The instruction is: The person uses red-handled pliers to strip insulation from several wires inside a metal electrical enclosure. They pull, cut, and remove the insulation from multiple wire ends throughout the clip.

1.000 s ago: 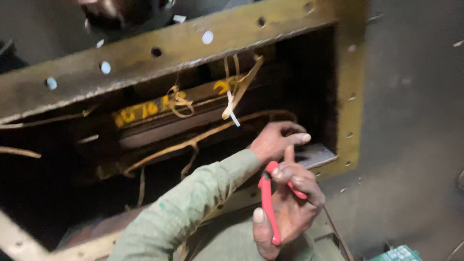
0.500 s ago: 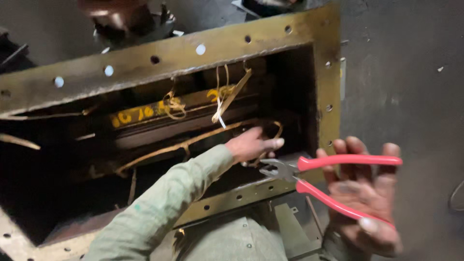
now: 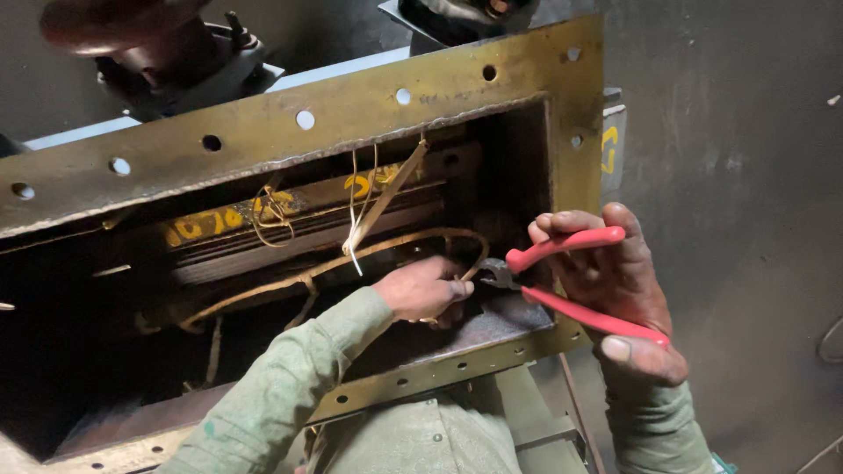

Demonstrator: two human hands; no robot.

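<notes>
Head view shows the left hand (image 3: 426,288) pinching the lead (image 3: 399,241) mid-frame inside the tank (image 3: 351,110) while the right hand (image 3: 619,285) grips red pliers (image 3: 571,279) (nose at the lead), handles spread; closing them squarely seems next.

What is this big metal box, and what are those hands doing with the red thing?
The camera sits on the person's head and looks down, so you see their own two arms in green sleeves. The box is an open metal tank with a yellowish rim full of bolt holes. Inside are dark metal parts and tan paper-wrapped leads. The left hand reaches inside and touches one lead. The right hand holds pliers with red handles, handles spread, their metal nose right beside the left hand's fingers. I cannot tell whether the nose is gripping anything.
</notes>
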